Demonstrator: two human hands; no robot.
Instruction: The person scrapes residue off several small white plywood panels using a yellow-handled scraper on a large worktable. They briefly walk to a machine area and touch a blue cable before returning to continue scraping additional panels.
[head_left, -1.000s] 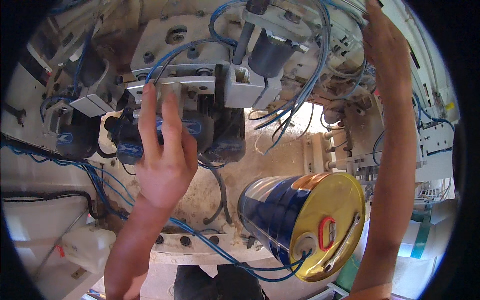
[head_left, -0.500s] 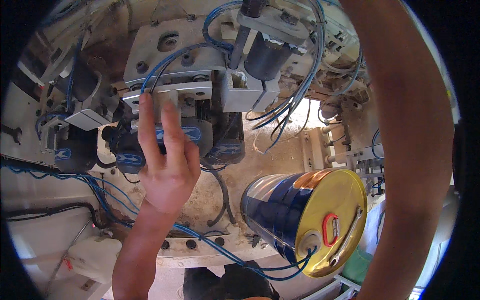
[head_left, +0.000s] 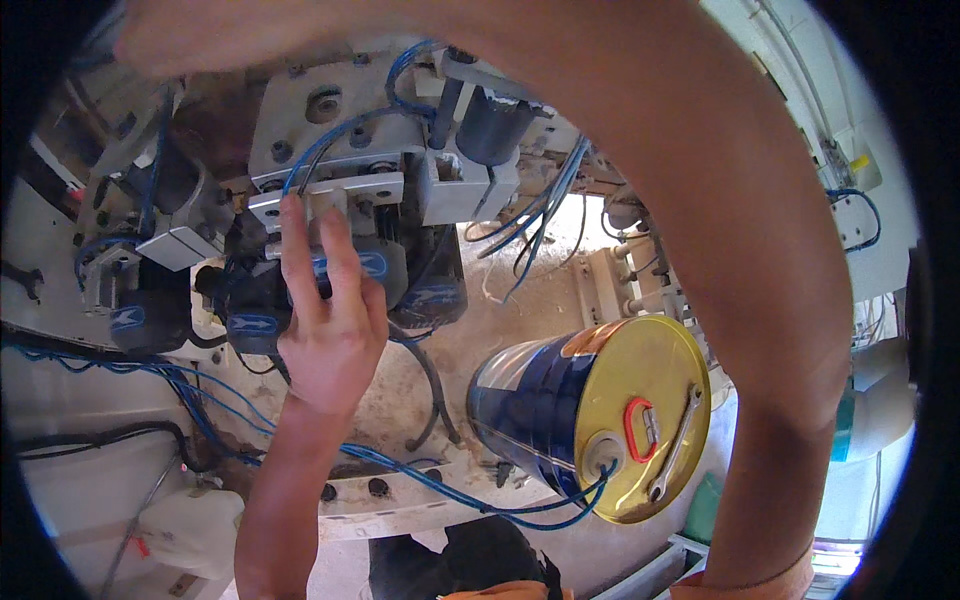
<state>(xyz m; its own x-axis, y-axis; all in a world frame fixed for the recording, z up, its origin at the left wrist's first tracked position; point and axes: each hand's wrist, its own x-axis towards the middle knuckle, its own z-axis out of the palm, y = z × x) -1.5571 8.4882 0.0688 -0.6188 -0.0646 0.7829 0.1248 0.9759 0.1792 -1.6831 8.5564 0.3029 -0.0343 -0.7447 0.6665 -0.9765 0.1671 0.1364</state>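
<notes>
Where the silver bar (head_left: pixel 380 188) sits below the machine's pale plate (head_left: pixel 325 105), the left hand (head_left: pixel 335 355) reaches up from the lower edge, back of hand to the camera. Index and middle fingers point upward, apart, tips at the bar; index tip beside the lower end of a blue tube (head_left: pixel 345 128), middle tip over a short pale cylinder. Thumb tucked alongside. Contact looks likely, but the palm side is hidden: cannot tell whether the fingers pinch anything or merely rest. Spread pose reads as steadying or feeling, more than a full grasp.

Right arm arches across the top of the view, so the right hand (head_left: pixel 175 40) lies at upper left, beyond the left one. It is blurred and partly lost at the dark rim; its grip cannot be told. Nearest to it: machine parts at upper left. The high arc probably keeps the forearm clear of the left hand's working spot.

Blue-and-gold drum (head_left: pixel 525 405) right of the left hand, lid facing the camera. Blue lines (head_left: pixel 470 517) run to a round fitting on its lid, presumably why it sits so near the machine. Open-ended wrench (head_left: pixel 676 445) lies on the lid beside a red handle (head_left: pixel 631 428); the flat top seems a handy shelf. White plastic jug (head_left: pixel 190 530) at lower left.
</notes>
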